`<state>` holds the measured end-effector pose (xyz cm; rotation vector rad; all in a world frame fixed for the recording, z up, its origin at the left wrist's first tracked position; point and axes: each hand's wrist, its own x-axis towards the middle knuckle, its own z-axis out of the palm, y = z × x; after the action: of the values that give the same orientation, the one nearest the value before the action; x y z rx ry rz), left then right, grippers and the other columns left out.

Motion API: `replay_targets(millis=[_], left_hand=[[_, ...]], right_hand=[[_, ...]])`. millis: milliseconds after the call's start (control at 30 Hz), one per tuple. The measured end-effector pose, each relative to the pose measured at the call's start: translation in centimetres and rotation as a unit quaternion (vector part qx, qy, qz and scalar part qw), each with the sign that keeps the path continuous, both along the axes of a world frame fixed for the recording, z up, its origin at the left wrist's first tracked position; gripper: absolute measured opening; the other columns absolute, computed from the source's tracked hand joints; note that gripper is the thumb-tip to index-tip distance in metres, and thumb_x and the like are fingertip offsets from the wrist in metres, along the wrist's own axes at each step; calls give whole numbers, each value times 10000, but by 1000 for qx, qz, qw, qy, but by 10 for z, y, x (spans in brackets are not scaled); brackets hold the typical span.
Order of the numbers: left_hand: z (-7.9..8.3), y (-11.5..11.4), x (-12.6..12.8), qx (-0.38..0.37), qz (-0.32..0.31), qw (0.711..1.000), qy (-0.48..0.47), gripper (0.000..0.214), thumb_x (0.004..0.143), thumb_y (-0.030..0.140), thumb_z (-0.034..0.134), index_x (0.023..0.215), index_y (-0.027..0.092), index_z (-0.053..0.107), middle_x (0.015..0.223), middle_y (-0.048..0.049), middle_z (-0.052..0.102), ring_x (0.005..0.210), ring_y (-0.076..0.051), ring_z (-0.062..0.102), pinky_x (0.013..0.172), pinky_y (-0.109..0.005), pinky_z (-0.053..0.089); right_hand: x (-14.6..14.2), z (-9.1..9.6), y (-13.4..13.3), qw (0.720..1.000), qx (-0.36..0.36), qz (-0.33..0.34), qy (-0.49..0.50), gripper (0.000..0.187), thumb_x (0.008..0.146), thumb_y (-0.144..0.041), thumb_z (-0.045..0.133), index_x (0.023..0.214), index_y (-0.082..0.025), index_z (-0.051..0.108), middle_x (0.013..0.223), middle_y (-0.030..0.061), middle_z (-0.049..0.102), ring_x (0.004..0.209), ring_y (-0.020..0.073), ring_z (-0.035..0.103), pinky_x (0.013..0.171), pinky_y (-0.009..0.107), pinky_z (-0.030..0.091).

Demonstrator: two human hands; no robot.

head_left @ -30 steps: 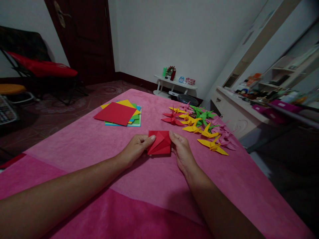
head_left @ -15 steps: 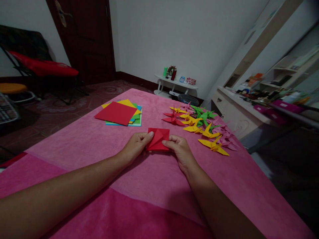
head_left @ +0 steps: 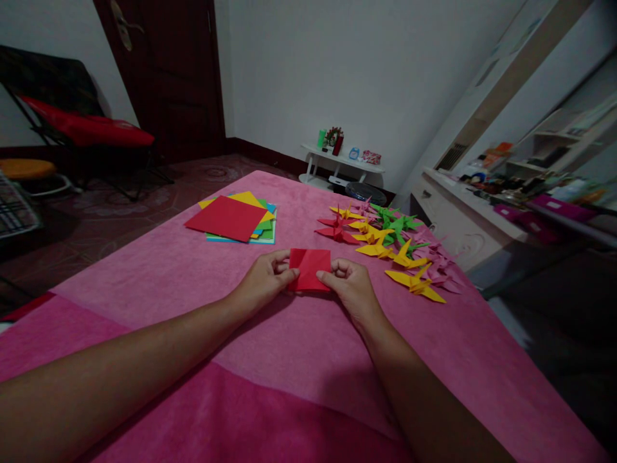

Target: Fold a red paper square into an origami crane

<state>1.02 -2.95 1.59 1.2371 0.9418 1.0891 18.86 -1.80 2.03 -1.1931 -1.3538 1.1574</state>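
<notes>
A folded red paper [head_left: 311, 267] lies on the pink cloth [head_left: 193, 283] in the middle of the table. My left hand [head_left: 265, 280] pinches its left edge with curled fingers. My right hand [head_left: 349, 286] pinches its lower right edge, fingers closed. A stack of coloured paper sheets [head_left: 234, 218] with a red sheet on top lies beyond my left hand. To the right sit several folded paper cranes [head_left: 385, 241] in red, yellow, green and pink.
The table's right edge drops off beside a white desk [head_left: 457, 212] crowded with small items. A small white shelf [head_left: 340, 167] stands against the far wall. A folding chair with a red cushion [head_left: 87, 128] and a dark door [head_left: 168, 71] are at the left.
The red paper has been flattened into a smaller, closed shape. My right hand slid from its right edge to its lower right edge, and both hands closed in on it.
</notes>
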Motion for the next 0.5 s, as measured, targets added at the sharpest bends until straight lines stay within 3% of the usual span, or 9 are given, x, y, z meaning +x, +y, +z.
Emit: replay_targets(millis=[100,233,500], left_hand=[[0,0,0,-12,3,1000,-11,388,689,280,732,1006,104,594,712,-35,686,549,-105,595,526,-197,424],[0,-1,0,-39,9,999,-23,509,638,257,783,1080,106,581,784,-65,720,611,-146,649,574,-233,477],[4,-2,1,-42,26,998,-26,539,645,238,786,1115,94,564,678,-32,703,526,-116,612,492,-185,423]], right_hand=[[3,-1,3,998,49,-30,-8,178,613,-219,732,755,-162,641,677,-11,618,589,109,543,555,227,436],[3,3,0,991,118,-51,-36,442,651,-186,714,1087,-214,642,1036,53,639,823,158,595,664,272,505],[2,5,-4,970,212,-50,-109,448,718,-123,640,1143,-263,667,1112,56,600,931,169,593,745,285,529]])
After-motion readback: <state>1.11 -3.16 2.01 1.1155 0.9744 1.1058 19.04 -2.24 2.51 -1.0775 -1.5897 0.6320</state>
